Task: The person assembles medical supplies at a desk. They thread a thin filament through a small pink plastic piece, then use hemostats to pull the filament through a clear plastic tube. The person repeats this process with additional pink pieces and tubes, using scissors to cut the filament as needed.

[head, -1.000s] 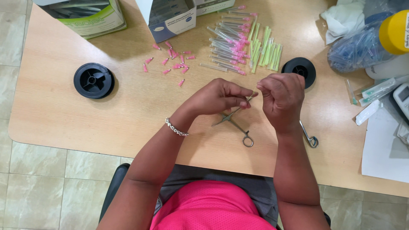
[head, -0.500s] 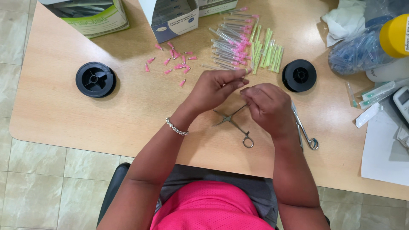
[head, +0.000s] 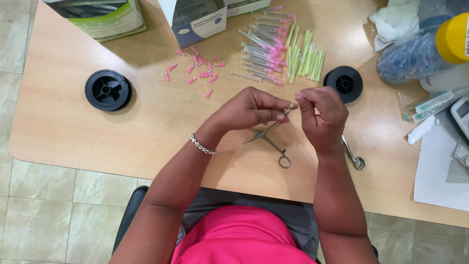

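My left hand (head: 251, 110) and my right hand (head: 320, 115) meet above the wooden table (head: 97, 142), fingertips pinched together on a small yellow-green capped needle (head: 290, 107) held between them. A silver bracelet (head: 202, 144) circles my left wrist. Under the hands lies a pair of metal forceps (head: 271, 142), partly open. A second metal forceps (head: 352, 155) lies by my right wrist. Beyond the hands sits a pile of pink-hubbed needles (head: 261, 44) and yellow-green capped needles (head: 305, 54). Loose pink caps (head: 198, 68) are scattered to the left of the pile.
Two black spools rest on the table, one at left (head: 108, 90), one at right (head: 344, 83). Cardboard boxes (head: 198, 19) stand at the far edge. A bag of blue-tinted parts (head: 405, 58), a yellow-capped container (head: 454, 39) and papers (head: 442, 171) crowd the right side.
My right hand dropped toward the forceps half a second ago, then rose again to meet the left hand. Both hands now pinch the small needle slightly higher over the table.
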